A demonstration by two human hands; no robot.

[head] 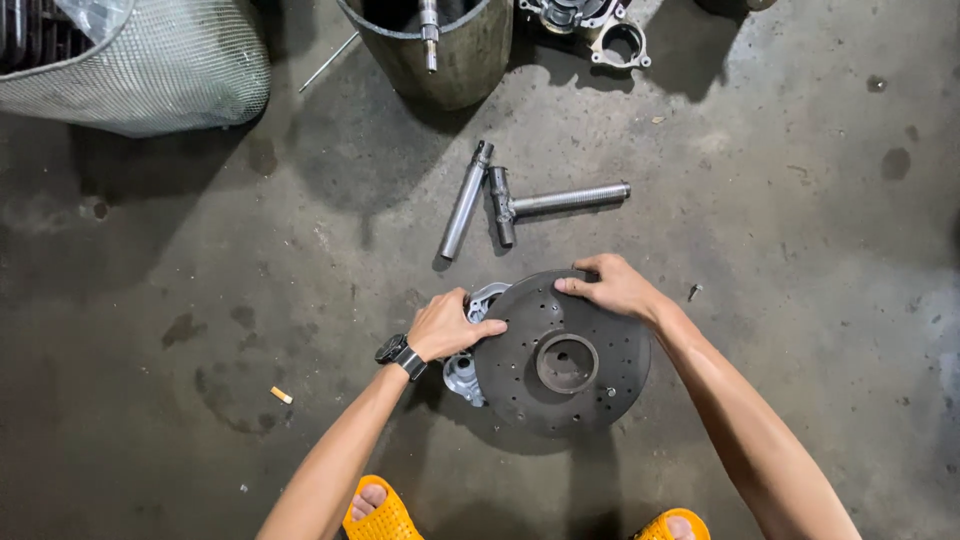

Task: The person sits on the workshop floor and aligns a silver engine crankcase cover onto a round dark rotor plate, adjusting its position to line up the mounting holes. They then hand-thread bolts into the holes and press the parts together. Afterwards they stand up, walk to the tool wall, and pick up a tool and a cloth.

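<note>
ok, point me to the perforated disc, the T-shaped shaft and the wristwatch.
perforated disc (520, 375): head view, on its flat dark face left of the centre hub.
T-shaped shaft (565, 200): head view, on the long threaded arm.
wristwatch (393, 351): head view, on the black watch body at the left wrist.

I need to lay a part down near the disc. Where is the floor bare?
Bare concrete lies right of the disc, past the small bolt, and left of the left hand, out to the cigarette butt. Crowded above: two steel shafts, the bucket, the mesh sack.
</note>
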